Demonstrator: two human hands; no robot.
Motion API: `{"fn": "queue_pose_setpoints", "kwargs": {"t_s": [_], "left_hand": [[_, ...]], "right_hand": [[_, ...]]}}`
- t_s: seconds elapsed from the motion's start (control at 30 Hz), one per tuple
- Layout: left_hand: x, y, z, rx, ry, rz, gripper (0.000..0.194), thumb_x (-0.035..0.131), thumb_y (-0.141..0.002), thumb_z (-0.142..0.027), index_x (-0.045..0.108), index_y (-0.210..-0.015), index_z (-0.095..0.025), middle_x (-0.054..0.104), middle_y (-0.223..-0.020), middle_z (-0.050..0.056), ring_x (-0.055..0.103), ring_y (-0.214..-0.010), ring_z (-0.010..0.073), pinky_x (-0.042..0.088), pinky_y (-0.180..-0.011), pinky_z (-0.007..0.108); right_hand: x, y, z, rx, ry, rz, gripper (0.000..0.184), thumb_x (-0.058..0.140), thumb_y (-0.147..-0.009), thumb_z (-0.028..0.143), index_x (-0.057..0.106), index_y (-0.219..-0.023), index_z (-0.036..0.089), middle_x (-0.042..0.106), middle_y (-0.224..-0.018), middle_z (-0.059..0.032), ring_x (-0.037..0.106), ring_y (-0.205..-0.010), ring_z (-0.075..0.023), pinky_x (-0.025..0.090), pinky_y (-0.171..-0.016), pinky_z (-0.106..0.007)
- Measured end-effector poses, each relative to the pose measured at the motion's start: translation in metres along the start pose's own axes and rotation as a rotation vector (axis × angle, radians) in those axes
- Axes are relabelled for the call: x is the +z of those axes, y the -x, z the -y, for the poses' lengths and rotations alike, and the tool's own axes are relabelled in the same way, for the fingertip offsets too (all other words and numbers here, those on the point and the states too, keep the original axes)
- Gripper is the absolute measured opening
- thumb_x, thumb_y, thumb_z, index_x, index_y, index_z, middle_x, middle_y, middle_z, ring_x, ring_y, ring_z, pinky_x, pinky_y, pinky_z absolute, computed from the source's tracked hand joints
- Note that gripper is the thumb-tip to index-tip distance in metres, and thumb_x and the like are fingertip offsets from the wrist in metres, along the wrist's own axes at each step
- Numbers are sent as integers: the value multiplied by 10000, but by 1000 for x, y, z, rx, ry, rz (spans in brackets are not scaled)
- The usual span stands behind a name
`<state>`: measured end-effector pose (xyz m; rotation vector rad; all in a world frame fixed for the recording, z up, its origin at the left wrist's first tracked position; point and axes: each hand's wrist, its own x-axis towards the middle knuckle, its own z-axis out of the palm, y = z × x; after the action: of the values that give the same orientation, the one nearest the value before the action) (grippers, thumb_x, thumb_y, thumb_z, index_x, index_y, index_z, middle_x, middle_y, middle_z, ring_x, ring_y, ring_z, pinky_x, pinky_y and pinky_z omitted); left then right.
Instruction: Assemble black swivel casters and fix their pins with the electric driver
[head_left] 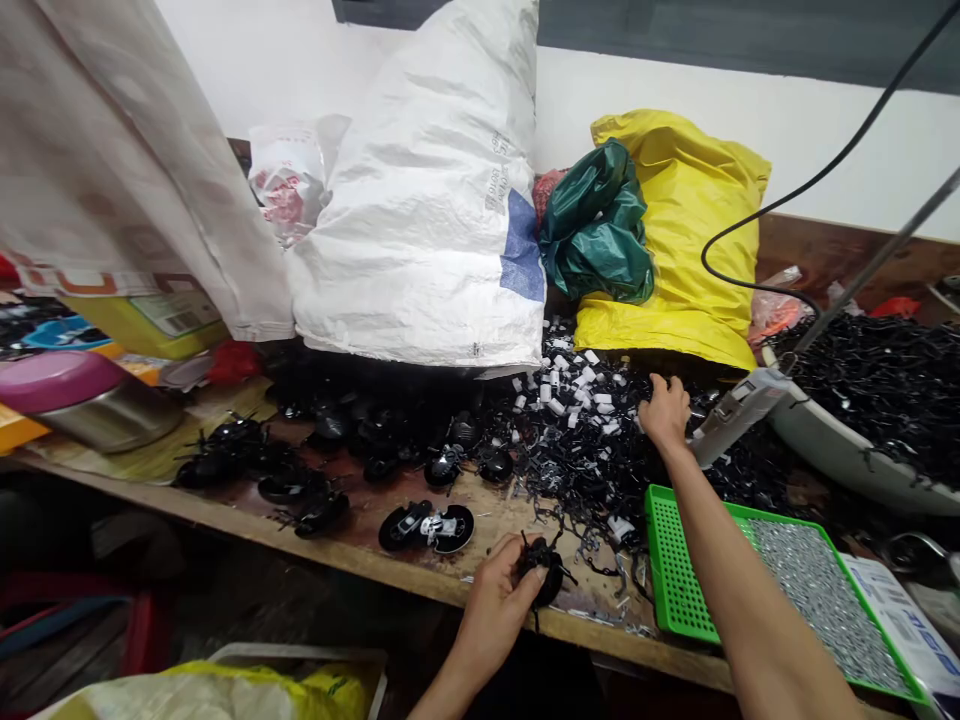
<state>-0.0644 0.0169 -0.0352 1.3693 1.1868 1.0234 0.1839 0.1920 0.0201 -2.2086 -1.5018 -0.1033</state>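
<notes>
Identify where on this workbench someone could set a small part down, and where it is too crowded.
Bare wood of the bench shows just above the left hand, between the black beetle-shaped parts and the black scrap heap. It is crowded around the right hand, where that heap meets the green plastic tray.

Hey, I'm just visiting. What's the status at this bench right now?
Left hand gripping black plastic toy beetle. Right hand open, over black plastic scraps. Green plastic tray of small metal pieces under right forearm.
</notes>
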Motion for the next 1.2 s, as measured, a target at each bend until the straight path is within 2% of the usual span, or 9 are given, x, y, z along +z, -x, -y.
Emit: {"fn": "queue_pose_setpoints", "kwargs": {"t_s": [0.1,0.23,0.37,0.5,0.63,0.77,0.87,1.0,1.2], "left_hand": [[0,1,-2,7,-14,-8,240,511,-732,-238,602,-942,-167,561,-818,42,536,-818,196,422,-750,301],[0,2,-8,16,-46,-20,219,507,-725,-225,615,-906,-166,563,-795,42,531,-788,195,421,-722,297],[-1,3,-13,35,-72,-11,207,490,-729,-201,609,-895,-167,548,-782,37,524,-782,191,412,-708,290],[-1,3,-13,26,-61,-6,200,480,-731,-182,603,-889,-178,539,-793,32,523,-788,185,410,-707,279],[-2,2,-11,28,-42,10,213,482,-735,-185,597,-913,-182,557,-851,41,521,-826,185,401,-747,283],[-1,1,-6,38,-36,11,204,490,-735,-209,604,-900,-176,561,-833,37,517,-813,184,403,-740,282],[0,2,-3,33,-32,11,205,494,-734,-223,605,-896,-168,554,-808,35,518,-793,183,411,-717,280],[0,2,-4,45,-48,18,208,484,-737,-218,602,-901,-165,544,-810,39,518,-809,188,412,-727,286],[-1,3,-7,47,-41,16,216,496,-731,-230,608,-904,-163,570,-830,48,533,-828,195,422,-754,300]], "right_hand": [[8,-15,3,56,36,28,625,574,-643,251,359,-1230,255,190,-1324,-153,315,-1117,-387,287,-834,-511],[16,-27,1,91,79,71,681,638,-572,285,389,-1206,283,254,-1287,-150,405,-1054,-374,307,-818,-497],[10,-35,-3,113,105,71,518,585,-608,290,495,-1115,231,400,-1158,-153,503,-953,-327,399,-722,-405],[-1,-34,-2,71,118,94,302,535,-633,254,587,-924,192,565,-906,-110,570,-815,-261,421,-641,-326],[-7,-12,4,-62,116,147,260,546,-606,214,603,-860,219,625,-754,-55,586,-747,-229,407,-598,-278],[-11,17,5,-247,80,190,320,517,-633,167,603,-937,220,653,-815,-47,594,-773,-207,407,-643,-265],[-15,32,0,-376,31,200,244,501,-677,175,627,-886,190,653,-882,-58,588,-825,-199,405,-707,-260],[-21,43,-4,-471,-33,143,177,451,-729,146,624,-754,174,642,-813,-65,577,-806,-196,404,-732,-275],[-34,77,-1,-548,-163,-40,86,470,-766,239,541,-783,192,573,-866,-87,484,-885,-232,385,-766,-344]]}}
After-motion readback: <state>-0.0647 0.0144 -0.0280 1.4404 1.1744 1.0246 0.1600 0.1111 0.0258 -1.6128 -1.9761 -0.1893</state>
